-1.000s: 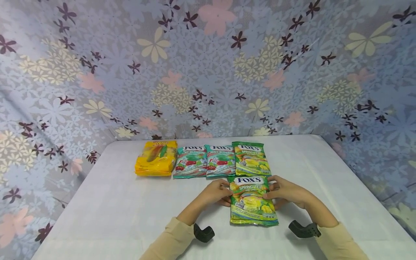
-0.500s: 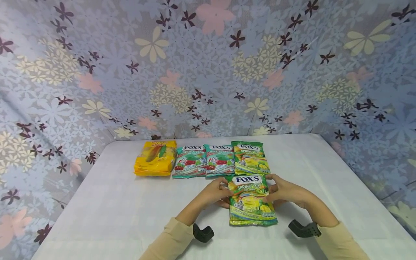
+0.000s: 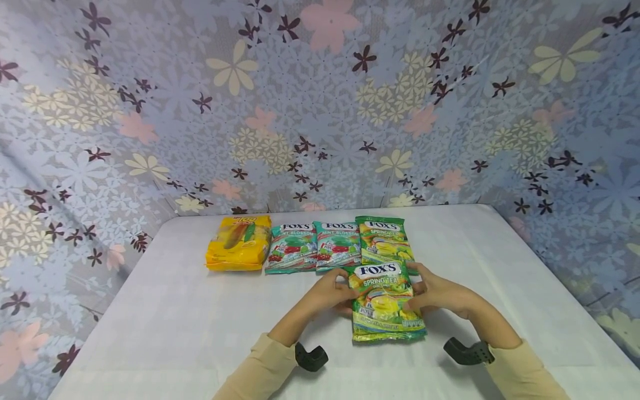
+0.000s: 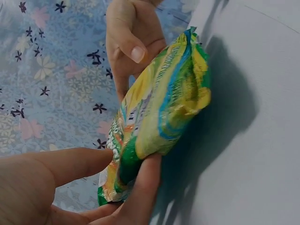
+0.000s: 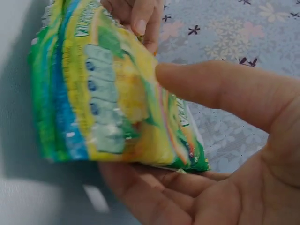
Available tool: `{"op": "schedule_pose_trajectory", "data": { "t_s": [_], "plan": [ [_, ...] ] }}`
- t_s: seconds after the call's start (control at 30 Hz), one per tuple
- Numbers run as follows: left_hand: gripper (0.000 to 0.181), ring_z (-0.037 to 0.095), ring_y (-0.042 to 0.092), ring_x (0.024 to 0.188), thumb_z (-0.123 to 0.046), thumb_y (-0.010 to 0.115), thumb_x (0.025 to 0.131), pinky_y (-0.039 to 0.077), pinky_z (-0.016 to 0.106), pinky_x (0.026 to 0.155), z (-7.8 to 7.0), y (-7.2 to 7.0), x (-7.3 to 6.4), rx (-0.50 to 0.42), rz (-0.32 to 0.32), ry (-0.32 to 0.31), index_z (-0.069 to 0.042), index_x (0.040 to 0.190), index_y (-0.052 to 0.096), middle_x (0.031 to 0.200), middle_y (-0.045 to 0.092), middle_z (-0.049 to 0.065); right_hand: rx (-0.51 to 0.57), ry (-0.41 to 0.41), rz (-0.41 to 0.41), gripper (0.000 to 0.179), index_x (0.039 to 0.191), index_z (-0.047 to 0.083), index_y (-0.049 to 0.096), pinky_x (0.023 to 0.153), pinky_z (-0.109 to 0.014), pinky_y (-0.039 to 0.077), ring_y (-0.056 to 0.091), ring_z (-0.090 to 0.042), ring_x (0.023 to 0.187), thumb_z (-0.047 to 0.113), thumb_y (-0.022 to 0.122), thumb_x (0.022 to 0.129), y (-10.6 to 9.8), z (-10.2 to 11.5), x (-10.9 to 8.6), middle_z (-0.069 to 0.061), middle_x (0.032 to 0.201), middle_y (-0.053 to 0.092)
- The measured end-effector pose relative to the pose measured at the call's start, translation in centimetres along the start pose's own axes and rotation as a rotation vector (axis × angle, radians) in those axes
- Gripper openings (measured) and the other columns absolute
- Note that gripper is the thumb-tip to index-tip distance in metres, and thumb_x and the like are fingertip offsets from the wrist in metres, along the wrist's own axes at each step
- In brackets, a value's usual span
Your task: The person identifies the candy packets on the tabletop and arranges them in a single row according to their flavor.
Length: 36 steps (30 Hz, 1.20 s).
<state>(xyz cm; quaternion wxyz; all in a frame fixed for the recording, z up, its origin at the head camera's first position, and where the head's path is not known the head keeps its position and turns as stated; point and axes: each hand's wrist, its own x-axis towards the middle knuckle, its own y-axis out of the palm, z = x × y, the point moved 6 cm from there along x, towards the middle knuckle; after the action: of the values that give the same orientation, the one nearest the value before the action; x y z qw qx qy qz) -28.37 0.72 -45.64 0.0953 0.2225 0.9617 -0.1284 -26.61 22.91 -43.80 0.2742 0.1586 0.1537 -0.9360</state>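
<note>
Between my two hands is a green and yellow Fox's Spring Tea candy bag [image 3: 384, 305]. My left hand [image 3: 327, 293] grips its left edge, thumb on the front and fingers behind. On the opposite edge my right hand [image 3: 442, 294] holds it the same way, the thumb [image 5: 201, 86] over the printed face. In the left wrist view the candy bag [image 4: 159, 103] is tilted, its lower end above the white table with a shadow beneath. A second Spring Tea bag [image 3: 384, 239] lies just behind, its lower edge overlapped by the held one.
Left of the rear Spring Tea bag lie two teal Fox's Mint Blossom bags [image 3: 338, 247] [image 3: 293, 250]. A yellow candy bag [image 3: 239, 244] ends the row at the left. The white table [image 3: 175, 322] meets a floral cloth wall [image 3: 320, 111] at the back and sides.
The held candy bag has shifted slightly away from me and its top has risen, now covering the lower edge of the bag behind. Both hands keep their grip.
</note>
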Motion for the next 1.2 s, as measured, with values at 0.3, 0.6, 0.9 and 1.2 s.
{"op": "schedule_pose_trajectory", "data": {
  "t_s": [0.3, 0.6, 0.9, 1.2],
  "plan": [
    [0.064, 0.022, 0.068, 0.074, -0.018, 0.073, 0.088, 0.056, 0.038, 0.076, -1.3, -1.3, 0.0, -0.047, -0.081, 0.071, -0.003, 0.14, 0.04, 0.098, 0.068, 0.011, 0.108, -0.117, -0.004, 0.112, 0.152, 0.015, -0.017, 0.095, -0.044, 0.044, 0.058, -0.03, 0.111, 0.009, 0.072, 0.084, 0.0, 0.9, 0.1, -0.023, 0.133, 0.05],
    [0.076, 0.03, 0.056, 0.116, -0.027, 0.078, 0.083, 0.052, 0.043, 0.087, -2.2, -1.7, -0.4, -0.112, -0.143, 0.108, -0.017, 0.147, 0.039, 0.132, 0.053, 0.019, 0.222, -0.148, -0.063, 0.114, 0.153, 0.021, -0.018, 0.102, -0.045, 0.038, 0.057, -0.028, 0.112, 0.005, 0.072, 0.084, 0.3, 1.7, 0.2, -0.027, 0.138, 0.041],
    [0.083, 0.031, 0.055, 0.119, -0.021, 0.08, 0.081, 0.044, 0.051, 0.097, -2.6, -1.9, -0.5, -0.077, -0.136, 0.164, -0.018, 0.15, 0.033, 0.132, 0.055, 0.018, 0.196, -0.202, -0.123, 0.118, 0.154, 0.02, -0.016, 0.098, -0.042, 0.043, 0.055, -0.031, 0.117, 0.005, 0.076, 0.08, 0.2, 2.3, 0.2, -0.027, 0.14, 0.041],
    [0.079, 0.029, 0.065, 0.103, -0.009, 0.075, 0.084, 0.052, 0.043, 0.087, -3.0, -1.5, -0.4, -0.172, -0.108, 0.217, -0.02, 0.149, 0.033, 0.124, 0.062, 0.018, 0.117, -0.277, -0.19, 0.117, 0.155, 0.03, -0.007, 0.097, -0.05, 0.043, 0.043, -0.041, 0.128, 0.008, 0.079, 0.079, 0.1, 2.7, 0.4, -0.025, 0.144, 0.041]
  ]
}}
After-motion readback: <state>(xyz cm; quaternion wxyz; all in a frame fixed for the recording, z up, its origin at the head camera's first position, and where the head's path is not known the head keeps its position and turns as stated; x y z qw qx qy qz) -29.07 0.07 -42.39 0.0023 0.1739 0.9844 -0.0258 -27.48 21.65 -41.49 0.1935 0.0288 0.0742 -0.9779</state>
